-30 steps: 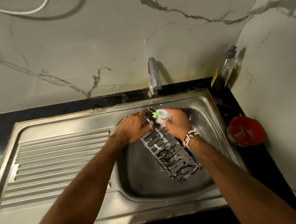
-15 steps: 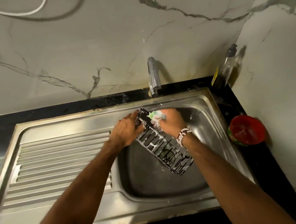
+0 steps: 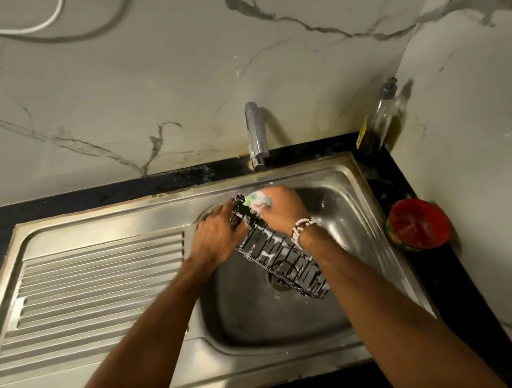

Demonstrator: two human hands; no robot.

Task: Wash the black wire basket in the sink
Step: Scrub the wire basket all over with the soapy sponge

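Observation:
A long black wire basket (image 3: 283,260), streaked with white foam, hangs tilted over the steel sink basin (image 3: 253,311). Its far end is up near the tap and its near end points down toward the drain. My left hand (image 3: 219,233) grips the basket's upper end from the left side. My right hand (image 3: 280,208), with a bead bracelet at the wrist, holds a soapy green and white sponge (image 3: 257,201) pressed against the basket's top end. My right forearm hides part of the basket's right side.
The tap (image 3: 255,135) stands behind the basin; no water stream shows. A ribbed drainboard (image 3: 95,286) lies to the left. A soap dispenser bottle (image 3: 378,117) stands in the back right corner. A red round tub (image 3: 418,223) sits on the black counter at right.
Both hands and the basket have shifted slightly left and toward the tap. The sponge stays at the basket's top end, and the drain now shows below the basket.

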